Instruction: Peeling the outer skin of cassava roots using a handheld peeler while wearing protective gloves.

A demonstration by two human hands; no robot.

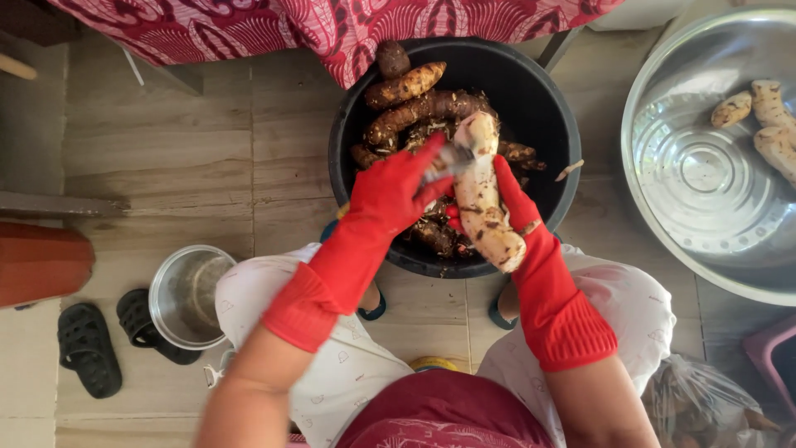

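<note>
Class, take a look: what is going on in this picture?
A seated person in red rubber gloves is peeling a cassava root over a black bucket of unpeeled roots. The right hand grips the half-peeled root; the left hand works a blurred blade against its upper end. Peeled pieces lie in a large metal basin to the right. A small metal pot and black sandals sit on the floor.

Red gloves (390, 199), black tub (543, 108), brown cassava roots (423, 108), silver basin (705, 174), pink patterned cloth (332, 25)
</note>
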